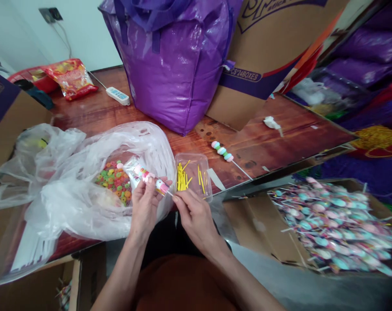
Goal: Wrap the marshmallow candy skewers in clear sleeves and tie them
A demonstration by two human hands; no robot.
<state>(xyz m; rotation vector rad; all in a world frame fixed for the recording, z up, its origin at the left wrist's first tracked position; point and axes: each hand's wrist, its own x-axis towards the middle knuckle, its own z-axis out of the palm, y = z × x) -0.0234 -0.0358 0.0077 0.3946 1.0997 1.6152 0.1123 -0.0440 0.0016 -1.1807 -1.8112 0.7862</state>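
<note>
My left hand [144, 203] is closed round a candy skewer in a clear wrapper [143, 173], held just above the table edge. My right hand [192, 211] pinches the wrapper's lower end at the stick, fingers pressed together. Right behind the hands stands a clear plastic tub [206, 186] with several yellow twist ties [182, 177]. To the left lies an open clear plastic bag [86, 194] with colourful ring candies [115, 179] inside. An unwrapped candy skewer [222, 152] lies on the wooden table [280, 134] past the tub.
A cardboard box [248, 224] at my right holds several wrapped candy skewers [332, 224]. A large purple bag [173, 60] and a big cardboard box [267, 47] stand at the back. A red snack packet [69, 77] and a white power strip [118, 95] lie far left.
</note>
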